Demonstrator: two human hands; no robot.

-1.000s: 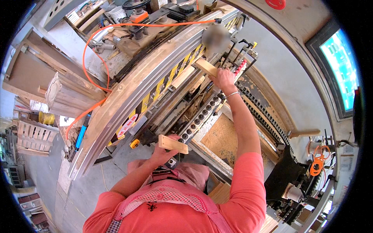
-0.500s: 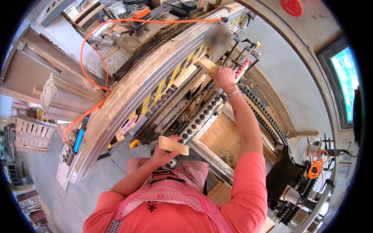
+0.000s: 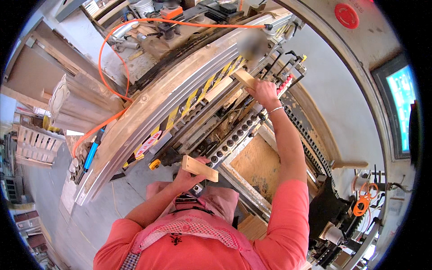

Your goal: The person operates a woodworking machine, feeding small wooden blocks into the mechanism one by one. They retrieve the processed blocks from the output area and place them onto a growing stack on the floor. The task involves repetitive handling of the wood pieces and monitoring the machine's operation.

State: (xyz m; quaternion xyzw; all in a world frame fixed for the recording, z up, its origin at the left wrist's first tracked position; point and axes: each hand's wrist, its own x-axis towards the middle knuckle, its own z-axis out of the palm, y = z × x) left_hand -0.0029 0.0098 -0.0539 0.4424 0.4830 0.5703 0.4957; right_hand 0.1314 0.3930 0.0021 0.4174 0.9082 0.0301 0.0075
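Note:
My left hand (image 3: 188,176) grips a short pale wooden block (image 3: 200,168) close to my chest, just in front of the machine's row of drill bits (image 3: 234,140). My right hand (image 3: 263,93) reaches far out and holds a second wooden block (image 3: 244,78) against the machine bed, under the long metal beam with yellow-black hazard stripes (image 3: 198,96). A thin bracelet sits on my right wrist. I wear a pink shirt and a pink patterned cloth.
An orange hose (image 3: 112,49) loops over the beam. Stacked wooden boards (image 3: 72,105) and a slatted crate (image 3: 33,146) lie at left. A sawdust-covered panel (image 3: 258,164) sits below the drills. A red button (image 3: 346,15) and a lit screen (image 3: 402,105) are at right.
Both hands keep their hold on their blocks in the same places. The view has shifted slightly, tilting so the machine sits a little lower in the picture.

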